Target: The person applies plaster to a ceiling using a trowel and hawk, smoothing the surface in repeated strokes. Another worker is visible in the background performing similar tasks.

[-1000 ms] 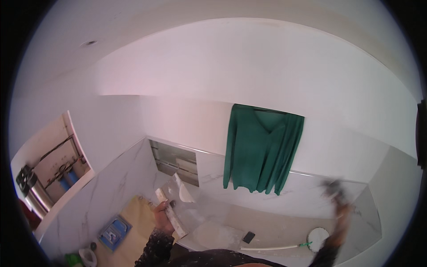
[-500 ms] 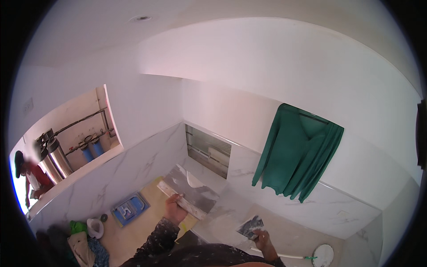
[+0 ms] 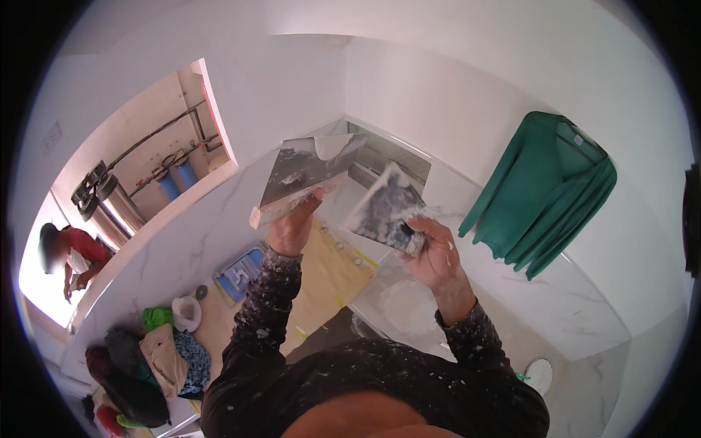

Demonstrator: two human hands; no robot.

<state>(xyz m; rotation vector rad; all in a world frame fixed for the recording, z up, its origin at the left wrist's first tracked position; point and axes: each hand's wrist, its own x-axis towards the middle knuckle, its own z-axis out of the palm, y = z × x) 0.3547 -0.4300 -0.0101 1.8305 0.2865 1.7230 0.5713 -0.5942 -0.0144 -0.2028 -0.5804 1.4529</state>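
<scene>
My left hand is closed around the pale, putty-crusted grip of a wide putty blade. Its grey metal sheet points up and away, with a white smear along the far right edge. In my right hand is a smaller putty knife, its dark blade streaked with white putty. Thumb and fingers pinch its handle end, and white paste clings to my fingers. The two tools are raised in front of me, close beside each other; I cannot tell whether their edges touch. Both dark sleeves are flecked with white.
A green sweater hangs on the right wall. Below lie a yellowish sheet and a blue packaged item. Clothes and bags are heaped at left. Through a wall opening, a person in red stands near metal cylinders.
Both hands have risen, bringing the wide blade and the putty knife up and close together. The view has tilted and shifted, so the sweater sits farther right. Both tools stay held.
</scene>
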